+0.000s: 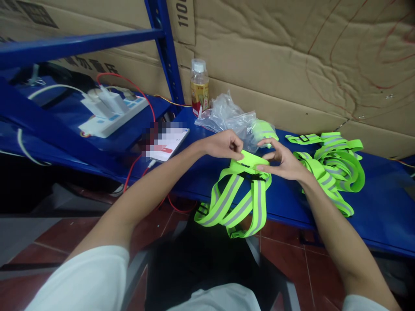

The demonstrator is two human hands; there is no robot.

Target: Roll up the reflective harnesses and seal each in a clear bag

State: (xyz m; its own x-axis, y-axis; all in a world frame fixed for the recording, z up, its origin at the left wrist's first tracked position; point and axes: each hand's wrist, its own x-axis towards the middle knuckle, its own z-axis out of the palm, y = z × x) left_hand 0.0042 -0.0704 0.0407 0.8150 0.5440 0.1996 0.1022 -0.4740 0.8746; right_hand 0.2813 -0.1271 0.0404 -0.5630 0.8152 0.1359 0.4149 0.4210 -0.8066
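Note:
Between my hands is a neon yellow-green reflective vest [231, 192] made of elastic straps with grey stripes and black buckles. My left hand [225, 144] pinches the left end of its folded top band. With thumb below and fingers curled above, my right hand [281, 162] grips the right end of that band. The lower straps hang in loops over the front edge of the blue shelf [292, 207]. Just beyond my hands lies a clear plastic bag [230, 113], with a bundled neon piece [264, 131] in or against it.
More reflective straps [337, 166] are heaped at right. A bottle [199, 88] stands at the back beside a blue upright [167, 47]. At left lie a phone [167, 142] on a red cable [129, 172] and a power strip [113, 116]. Cardboard [259, 60] lines the back.

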